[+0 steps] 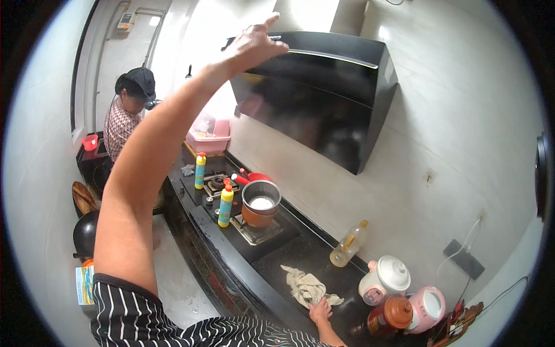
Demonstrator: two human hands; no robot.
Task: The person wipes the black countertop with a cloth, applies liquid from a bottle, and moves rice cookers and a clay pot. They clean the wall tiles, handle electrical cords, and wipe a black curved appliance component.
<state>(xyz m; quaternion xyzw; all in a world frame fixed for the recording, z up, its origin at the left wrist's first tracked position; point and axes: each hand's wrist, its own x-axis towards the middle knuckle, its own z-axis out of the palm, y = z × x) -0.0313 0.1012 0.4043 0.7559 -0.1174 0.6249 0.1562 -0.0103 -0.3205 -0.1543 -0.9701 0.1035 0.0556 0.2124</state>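
Note:
My left hand (260, 43) is raised at the front edge of the black range hood (308, 99), fingers spread; whether it touches the hood I cannot tell. My right hand (321, 310) rests on a crumpled beige cloth (305, 286) on the black countertop, its fingers closed over the cloth's near edge. Farther along stands a metal pot (261, 195) nested in a brown pot (259, 217) over a gas burner (256, 234). Two yellow bottles with red caps, one nearer (225, 206) and one farther (200, 171), stand upright beside the burners.
Another person (123, 117) in a black cap stands at the far left. A pink plastic bin (208, 143) sits at the far counter end. Along the wall are an oil bottle (349, 243), a white cooker (386, 277), a lidded brown jar (390, 314) and a pink appliance (427, 308).

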